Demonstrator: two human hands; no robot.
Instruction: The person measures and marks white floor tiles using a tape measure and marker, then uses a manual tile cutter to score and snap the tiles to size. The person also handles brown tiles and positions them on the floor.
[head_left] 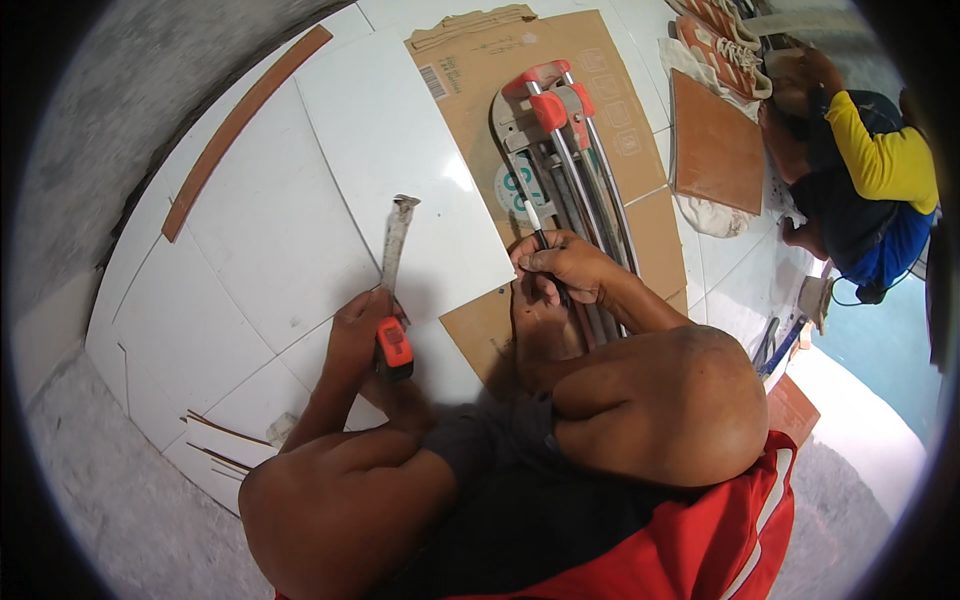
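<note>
My left hand (pixel 353 325) is closed around an orange and black tape measure (pixel 396 343). A short length of its worn metal blade (pixel 395 235) sticks out, pointing away from me over a large white tile (pixel 395 140). Pinched in my right hand (pixel 572 266) is a slim black and white marker (pixel 537 222), one end pointing up and away. This hand is by the tile's near right corner, above my foot. Just beyond and to its right, a manual tile cutter (pixel 556 110) with red parts and metal rails rests on flattened cardboard (pixel 460 70).
A narrow brown tile strip (pixel 245 130) lies near the wall at the far left. On the right are a square brown tile (pixel 715 140) and sneakers (pixel 715 50). Another person in a yellow sleeve (pixel 870 150) crouches beyond them. Thin offcuts (pixel 225 440) lie at the lower left.
</note>
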